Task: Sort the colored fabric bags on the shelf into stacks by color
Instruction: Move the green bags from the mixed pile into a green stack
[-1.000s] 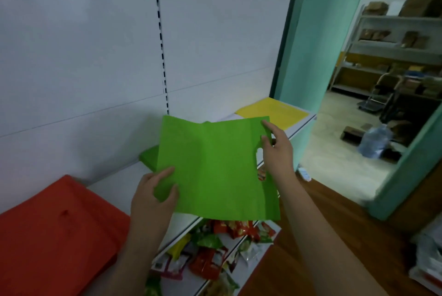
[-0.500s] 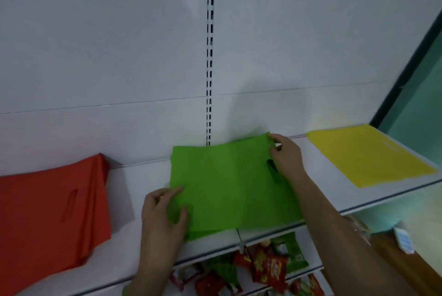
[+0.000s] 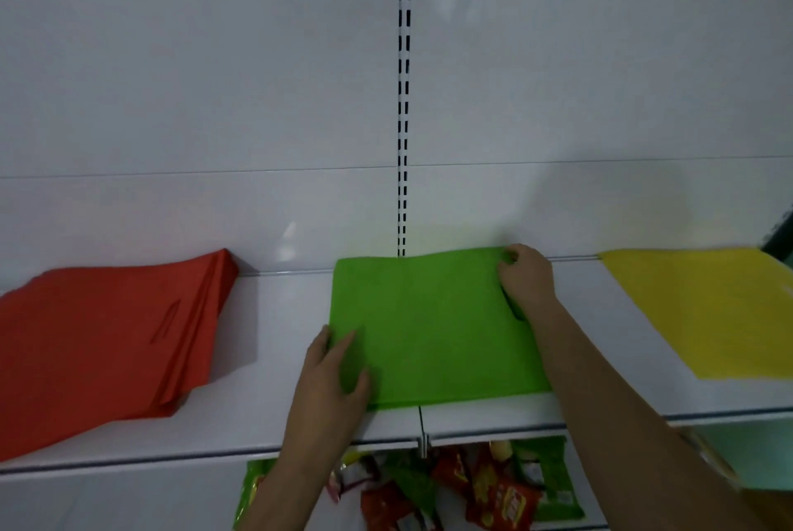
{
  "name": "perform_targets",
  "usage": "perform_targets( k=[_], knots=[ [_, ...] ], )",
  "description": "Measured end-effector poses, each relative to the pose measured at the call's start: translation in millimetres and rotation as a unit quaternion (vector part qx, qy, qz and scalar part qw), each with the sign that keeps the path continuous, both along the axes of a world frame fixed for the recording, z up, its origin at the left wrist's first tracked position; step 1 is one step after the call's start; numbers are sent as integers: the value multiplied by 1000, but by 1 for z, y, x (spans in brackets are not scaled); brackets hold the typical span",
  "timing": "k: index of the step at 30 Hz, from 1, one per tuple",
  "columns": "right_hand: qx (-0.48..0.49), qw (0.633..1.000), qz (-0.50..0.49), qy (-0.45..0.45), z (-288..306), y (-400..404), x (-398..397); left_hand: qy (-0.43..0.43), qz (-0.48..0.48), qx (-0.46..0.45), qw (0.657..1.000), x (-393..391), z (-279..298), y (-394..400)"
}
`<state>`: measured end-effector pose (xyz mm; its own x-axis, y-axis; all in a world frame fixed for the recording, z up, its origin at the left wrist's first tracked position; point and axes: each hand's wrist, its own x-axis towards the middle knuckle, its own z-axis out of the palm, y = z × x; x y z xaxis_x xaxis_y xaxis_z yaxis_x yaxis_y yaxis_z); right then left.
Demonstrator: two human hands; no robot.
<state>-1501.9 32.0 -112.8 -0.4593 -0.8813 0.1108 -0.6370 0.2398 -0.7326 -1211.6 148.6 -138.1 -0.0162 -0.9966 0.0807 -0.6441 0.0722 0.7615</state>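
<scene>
Two hands square the green bag (image 3: 433, 329) on the shelf (image 3: 274, 316); left hand (image 3: 332, 376) presses flat, fingers spread; right hand (image 3: 525, 279) pinches its far corner, seemingly aligning the stack.

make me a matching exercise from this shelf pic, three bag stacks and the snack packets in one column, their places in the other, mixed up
Column 1:
1. red bags
2. green bags
3. yellow bags
4. snack packets

Column 2:
A. right end of the shelf
B. below the shelf
C. left end of the shelf
D. middle, under both hands

Pairs: 1-C, 2-D, 3-A, 4-B
</scene>
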Motion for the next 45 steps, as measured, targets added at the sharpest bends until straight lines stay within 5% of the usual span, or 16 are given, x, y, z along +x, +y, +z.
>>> perform_targets(
  k=[4,8,18,36,45],
  knots=[
    [-53,996,-2,67,29,0,47,22,4,-48,999,16,7,7],
    [-178,978,98,46,61,2,145,53,15,-99,994,55,15,17],
    [-201,928,315,4,100,20,444,161,62,-187,967,250,72,66],
    [-199,849,487,-53,117,61,856,75,305,-179,932,625,39,124],
    [-153,862,474,-91,81,6,1036,12,340,-158,927,808,23,93]
  ],
)
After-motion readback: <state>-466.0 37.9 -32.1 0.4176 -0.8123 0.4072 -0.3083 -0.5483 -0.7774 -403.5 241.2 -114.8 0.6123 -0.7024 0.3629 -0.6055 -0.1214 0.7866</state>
